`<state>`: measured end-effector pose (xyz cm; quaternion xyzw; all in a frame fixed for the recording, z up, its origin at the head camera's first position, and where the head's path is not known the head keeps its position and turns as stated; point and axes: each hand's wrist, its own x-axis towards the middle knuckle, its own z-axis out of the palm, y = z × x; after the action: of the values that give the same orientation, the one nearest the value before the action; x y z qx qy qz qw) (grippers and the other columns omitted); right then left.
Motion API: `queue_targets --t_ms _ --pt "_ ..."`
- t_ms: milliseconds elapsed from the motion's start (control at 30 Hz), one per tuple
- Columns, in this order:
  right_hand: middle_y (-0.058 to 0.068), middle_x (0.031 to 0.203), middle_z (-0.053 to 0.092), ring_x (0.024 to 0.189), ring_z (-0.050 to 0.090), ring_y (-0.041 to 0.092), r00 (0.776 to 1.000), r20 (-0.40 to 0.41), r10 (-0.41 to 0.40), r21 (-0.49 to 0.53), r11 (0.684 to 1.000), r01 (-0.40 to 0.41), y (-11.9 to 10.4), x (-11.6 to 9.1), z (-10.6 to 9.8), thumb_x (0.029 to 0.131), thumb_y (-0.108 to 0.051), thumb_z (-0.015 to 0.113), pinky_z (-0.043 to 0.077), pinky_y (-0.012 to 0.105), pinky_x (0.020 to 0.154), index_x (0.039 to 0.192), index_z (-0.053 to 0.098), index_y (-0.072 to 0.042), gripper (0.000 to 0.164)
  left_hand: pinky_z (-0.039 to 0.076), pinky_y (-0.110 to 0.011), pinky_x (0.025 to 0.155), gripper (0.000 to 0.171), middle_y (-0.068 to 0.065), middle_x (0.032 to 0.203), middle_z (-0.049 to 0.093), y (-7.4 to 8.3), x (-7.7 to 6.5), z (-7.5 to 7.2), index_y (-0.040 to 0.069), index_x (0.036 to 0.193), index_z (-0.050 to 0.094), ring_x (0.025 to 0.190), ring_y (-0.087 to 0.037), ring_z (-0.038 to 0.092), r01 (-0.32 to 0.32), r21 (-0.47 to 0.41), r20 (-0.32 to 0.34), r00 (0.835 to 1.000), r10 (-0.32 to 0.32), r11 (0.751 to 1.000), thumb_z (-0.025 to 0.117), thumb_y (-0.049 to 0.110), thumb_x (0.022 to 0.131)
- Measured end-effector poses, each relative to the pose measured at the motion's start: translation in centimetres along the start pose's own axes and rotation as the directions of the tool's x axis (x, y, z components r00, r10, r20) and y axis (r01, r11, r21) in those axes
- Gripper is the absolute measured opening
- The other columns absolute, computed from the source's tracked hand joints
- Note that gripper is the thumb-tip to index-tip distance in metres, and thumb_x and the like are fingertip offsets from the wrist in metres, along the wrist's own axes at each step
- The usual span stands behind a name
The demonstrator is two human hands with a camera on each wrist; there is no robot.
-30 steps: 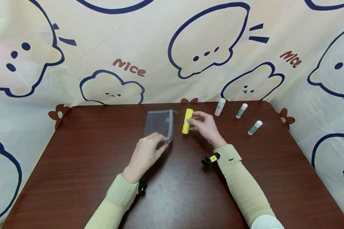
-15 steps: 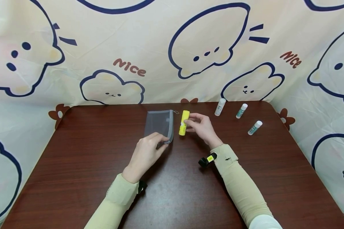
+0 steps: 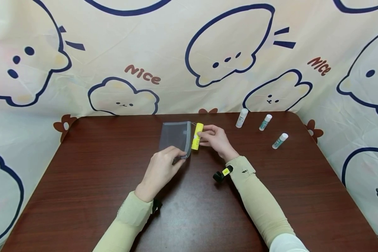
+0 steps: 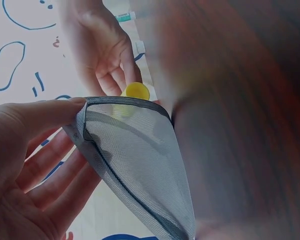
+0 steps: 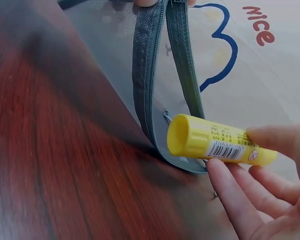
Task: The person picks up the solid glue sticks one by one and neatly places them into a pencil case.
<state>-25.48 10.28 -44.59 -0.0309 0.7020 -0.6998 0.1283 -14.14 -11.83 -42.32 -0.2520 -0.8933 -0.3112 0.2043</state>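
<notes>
A grey mesh zip pouch [image 3: 175,134] stands on the table with its zipped side toward the right. My left hand [image 3: 161,168] pinches the near corner of its edge, and in the right wrist view the zip edges [image 5: 149,75] part into a gap. My right hand [image 3: 218,141] holds a yellow glue stick [image 3: 197,136] between thumb and fingers, just right of the pouch. The end of the glue stick [image 5: 190,137] overlaps the pouch opening in the right wrist view. Through the mesh, the left wrist view shows part of its yellow body.
Three white-capped sticks stand at the back right of the brown table [image 3: 97,182]: one mostly white tube [image 3: 242,118] and two with green labels, a farther tube [image 3: 265,122] and a nearer tube [image 3: 280,140]. A printed cloth [image 3: 173,52] hangs behind the table.
My right hand has carried the yellow glue stick leftward, from a little apart to right beside the pouch's zipped edge. The left hand and pouch have stayed in place.
</notes>
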Motion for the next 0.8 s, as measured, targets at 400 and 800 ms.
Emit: queue_targets --t_ms 400,800 --pt "0.023 0.113 0.068 0.082 0.073 0.021 0.99 -0.067 0.12 0.017 0.993 -0.119 0.2 0.7 0.9 0.097 -0.012 0.072 0.058 0.039 0.082 0.136 0.055 0.005 0.046 0.054 -0.031 0.064 0.019 0.0 0.093 0.071 0.2 0.0 0.0 0.01 0.096 0.078 0.076 -0.014 0.068 -0.006 0.014 -0.017 1.0 0.006 1.0 0.086 0.002 0.081" --pt "0.018 0.107 0.07 0.082 0.074 0.022 0.983 -0.064 0.169 -0.086 0.981 -0.174 0.4 1.1 1.7 0.095 -0.021 0.075 0.059 0.034 0.077 0.128 0.063 0.004 0.043 0.054 -0.03 0.063 0.019 0.0 0.092 0.071 0.4 0.0 0.1 0.01 0.096 0.078 0.075 -0.014 0.068 -0.01 0.018 -0.013 1.0 0.01 1.0 0.086 0.003 0.081"
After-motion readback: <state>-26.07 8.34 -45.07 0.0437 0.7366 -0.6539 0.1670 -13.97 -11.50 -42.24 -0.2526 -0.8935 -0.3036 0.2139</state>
